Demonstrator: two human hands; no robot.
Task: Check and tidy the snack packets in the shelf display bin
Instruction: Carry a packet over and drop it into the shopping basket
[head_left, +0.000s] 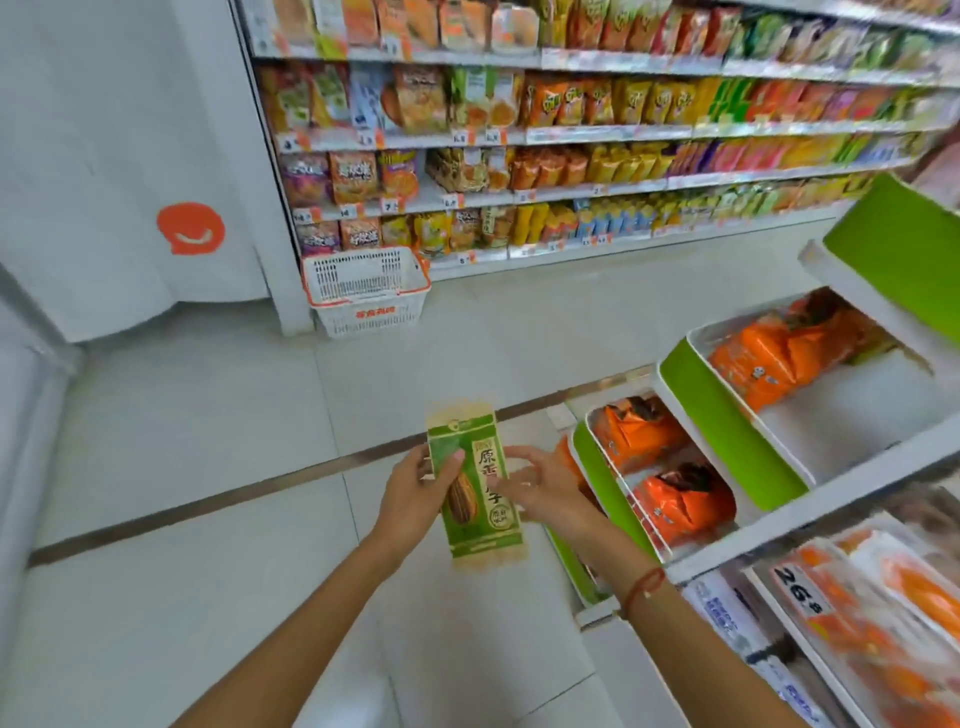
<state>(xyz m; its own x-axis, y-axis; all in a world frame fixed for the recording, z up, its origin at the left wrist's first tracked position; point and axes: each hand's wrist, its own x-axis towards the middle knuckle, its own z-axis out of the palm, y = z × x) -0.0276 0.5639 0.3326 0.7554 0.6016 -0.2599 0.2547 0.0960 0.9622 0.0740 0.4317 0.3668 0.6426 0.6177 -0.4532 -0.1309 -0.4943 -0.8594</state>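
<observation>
I hold a green sunflower-seed packet (475, 486) upright over the floor, in front of the display bins. My left hand (415, 493) grips its left edge, thumb across the front. My right hand (540, 488) is at the packet's right edge with fingers spread; whether it grips is blurred. To the right stands a green and white display bin (608, 483) with orange snack packets (680, 499) in it. A second, higher bin (727, 421) holds more orange packets (763, 364).
A white shopping basket (366, 291) with an orange rim sits on the floor by the far shelf. Long shelves of snack bags (571, 104) run along the back. Trays of packaged goods (857, 623) lie at the lower right. A white cabinet stands at the left.
</observation>
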